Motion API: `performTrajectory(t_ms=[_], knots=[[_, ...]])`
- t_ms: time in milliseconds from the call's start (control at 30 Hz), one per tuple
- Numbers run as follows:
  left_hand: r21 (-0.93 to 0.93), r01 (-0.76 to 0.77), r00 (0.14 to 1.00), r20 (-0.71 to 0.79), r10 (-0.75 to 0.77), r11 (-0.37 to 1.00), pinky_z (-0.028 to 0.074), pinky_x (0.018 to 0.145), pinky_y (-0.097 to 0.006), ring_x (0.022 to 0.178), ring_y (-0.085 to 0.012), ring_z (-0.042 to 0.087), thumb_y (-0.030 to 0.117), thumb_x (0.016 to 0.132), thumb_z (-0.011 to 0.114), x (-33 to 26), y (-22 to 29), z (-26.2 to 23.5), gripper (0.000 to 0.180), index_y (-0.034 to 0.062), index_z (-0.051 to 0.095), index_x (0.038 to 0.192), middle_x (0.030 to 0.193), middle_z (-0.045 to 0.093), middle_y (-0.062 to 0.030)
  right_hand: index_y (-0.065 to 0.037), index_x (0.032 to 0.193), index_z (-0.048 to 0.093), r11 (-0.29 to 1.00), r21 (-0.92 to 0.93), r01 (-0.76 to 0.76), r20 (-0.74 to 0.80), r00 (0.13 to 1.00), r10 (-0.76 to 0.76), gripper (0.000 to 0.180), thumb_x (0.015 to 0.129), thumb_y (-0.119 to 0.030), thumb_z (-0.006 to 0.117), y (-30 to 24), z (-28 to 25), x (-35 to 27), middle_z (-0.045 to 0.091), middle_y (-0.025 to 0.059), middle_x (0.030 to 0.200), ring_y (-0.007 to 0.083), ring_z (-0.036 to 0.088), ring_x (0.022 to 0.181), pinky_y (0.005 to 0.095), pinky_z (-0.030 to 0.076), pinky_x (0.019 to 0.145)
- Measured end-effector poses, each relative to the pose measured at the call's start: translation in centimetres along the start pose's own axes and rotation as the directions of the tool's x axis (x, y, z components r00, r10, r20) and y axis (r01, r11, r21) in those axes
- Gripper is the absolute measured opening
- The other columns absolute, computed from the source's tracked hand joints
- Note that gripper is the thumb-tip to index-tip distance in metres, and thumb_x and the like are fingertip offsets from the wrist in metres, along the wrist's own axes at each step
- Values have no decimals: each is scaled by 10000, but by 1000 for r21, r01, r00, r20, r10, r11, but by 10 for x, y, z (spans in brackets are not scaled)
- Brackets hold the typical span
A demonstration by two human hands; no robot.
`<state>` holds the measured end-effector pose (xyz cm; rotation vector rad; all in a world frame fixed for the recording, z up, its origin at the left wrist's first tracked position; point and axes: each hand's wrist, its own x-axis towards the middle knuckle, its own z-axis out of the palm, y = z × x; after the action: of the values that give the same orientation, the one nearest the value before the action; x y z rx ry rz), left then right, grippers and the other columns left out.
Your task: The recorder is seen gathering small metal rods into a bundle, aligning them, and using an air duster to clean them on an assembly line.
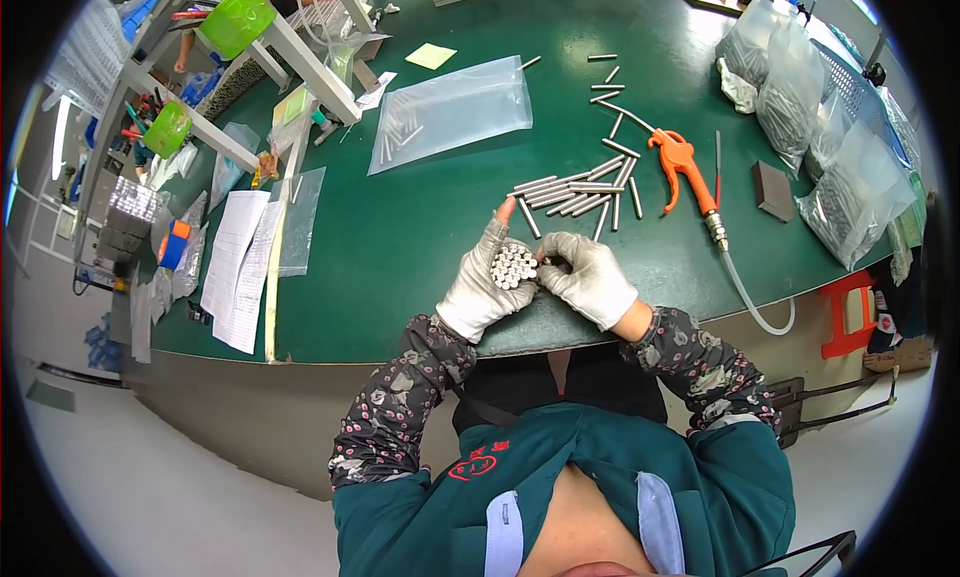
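Wearing a teal jacket (700, 487) nearest the camera. Clasping bundled metal rods (514, 266) in the left hand (476, 289) above the tabletop (365, 302), exposing ends, concealing lengths. Curling the right hand (592, 279) beside them; not discerning its grip. Facing loose rods (598, 188), an orange air gun (678, 157) and, rightward, filled bags (792, 95). Losing a shelf frame (308, 62) beyond the left rim.

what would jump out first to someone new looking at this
Probably the bright orange air gun, lying on the green table just right of the loose metal rods. Next comes the bundle of rods, ends facing up, in the gloved left hand, with the right hand beside it. Two bright green bins also stand out at the upper left.
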<state>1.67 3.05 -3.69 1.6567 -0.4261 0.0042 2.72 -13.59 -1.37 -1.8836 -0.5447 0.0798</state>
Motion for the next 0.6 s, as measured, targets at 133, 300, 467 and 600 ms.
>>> performTrajectory(t_ms=[133, 300, 467, 600], knots=[[61, -7, 1000, -1, 7, 998, 435, 635, -201, 653, -82, 515, -47, 590, 602, 1, -2, 0, 911, 178, 151, 1349, 745, 523, 7, -23, 832, 555, 994, 60, -91, 80, 993, 87, 131, 716, -76, 525, 5, -3, 4, 573, 119, 769, 217, 569, 711, 293, 448, 649], [103, -34, 999, -9, 35, 994, 431, 613, -198, 625, -73, 496, -38, 592, 600, 2, 2, 3, 906, 174, 149, 1349, 728, 509, 16, -20, 864, 564, 971, 141, -192, 74, 980, 183, 152, 743, -97, 515, 1, -5, 10, 582, 115, 775, 190, 570, 703, 269, 446, 650], [28, -4, 1000, -1, 4, 1000, 422, 604, -191, 612, -71, 480, -45, 595, 588, 2, 5, 3, 911, 178, 135, 1352, 717, 492, 18, -38, 842, 599, 998, 53, -32, 74, 997, 28, 180, 759, -187, 541, 2, -9, 28, 596, 124, 735, 207, 589, 667, 282, 451, 637], [42, -3, 1000, -16, 4, 999, 414, 623, -185, 640, -68, 477, -67, 584, 576, 3, 6, 5, 929, 178, 120, 1355, 755, 493, 12, -107, 830, 620, 945, -290, 154, 251, 965, -80, 176, 718, -236, 580, -8, -21, 42, 590, 106, 673, 271, 574, 619, 332, 452, 570]])
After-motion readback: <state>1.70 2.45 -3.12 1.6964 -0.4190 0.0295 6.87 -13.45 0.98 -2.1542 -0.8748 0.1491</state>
